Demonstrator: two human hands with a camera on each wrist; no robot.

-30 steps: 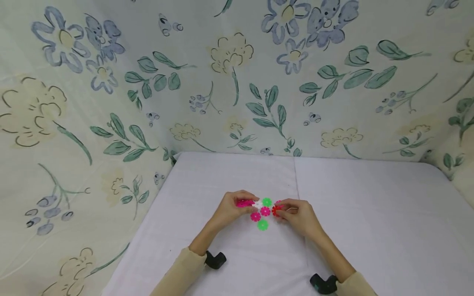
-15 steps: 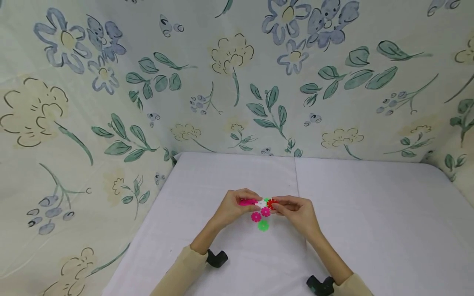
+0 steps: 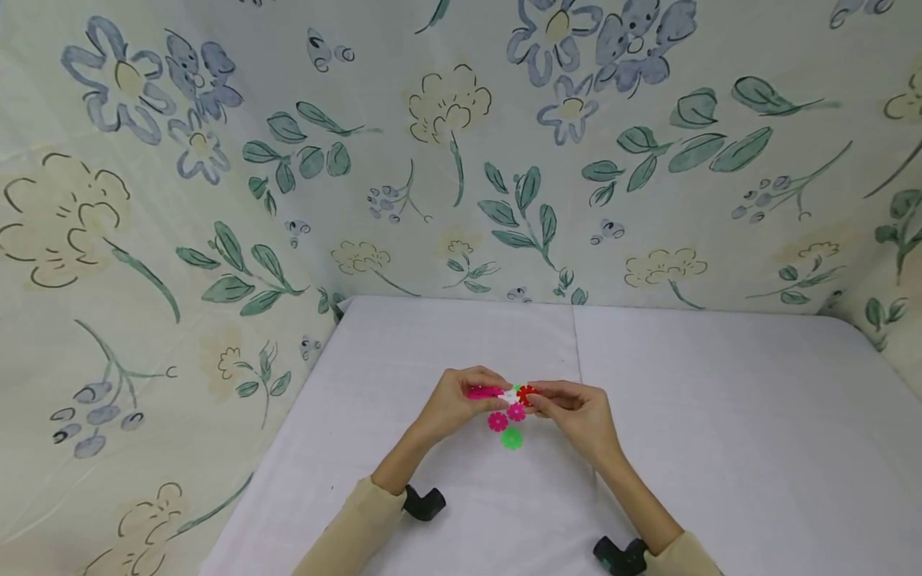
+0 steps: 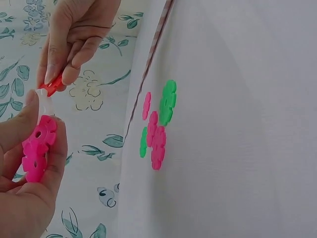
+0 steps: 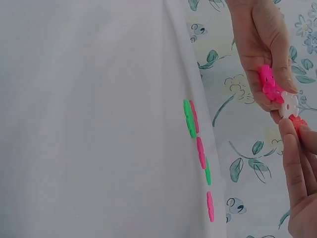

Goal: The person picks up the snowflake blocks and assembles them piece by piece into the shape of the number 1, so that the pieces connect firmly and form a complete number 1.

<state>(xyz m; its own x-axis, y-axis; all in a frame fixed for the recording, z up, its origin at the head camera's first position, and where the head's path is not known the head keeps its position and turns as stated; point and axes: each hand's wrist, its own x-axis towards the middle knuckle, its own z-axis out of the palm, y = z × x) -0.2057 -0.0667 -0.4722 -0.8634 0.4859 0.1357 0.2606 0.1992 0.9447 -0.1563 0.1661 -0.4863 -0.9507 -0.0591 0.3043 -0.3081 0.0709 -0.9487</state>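
Note:
My left hand holds a short chain of pink flower-shaped interlocking discs with a white disc at its end. Opposite it, my right hand pinches a red disc between thumb and fingers. The red disc meets the white one's edge; how deep the slots sit in each other cannot be told. Below the hands, loose pink discs and green discs lie on the white cloth. One green disc is mostly hidden behind the red disc in the head view.
A white cloth covers the table, with a seam running front to back. Floral fabric hangs behind and at the left. Black wrist mounts sit by both sleeves.
My right hand has moved left with the red disc, bringing it up to the white disc. The left hand has shifted slightly right. During the last half second both hands barely move.

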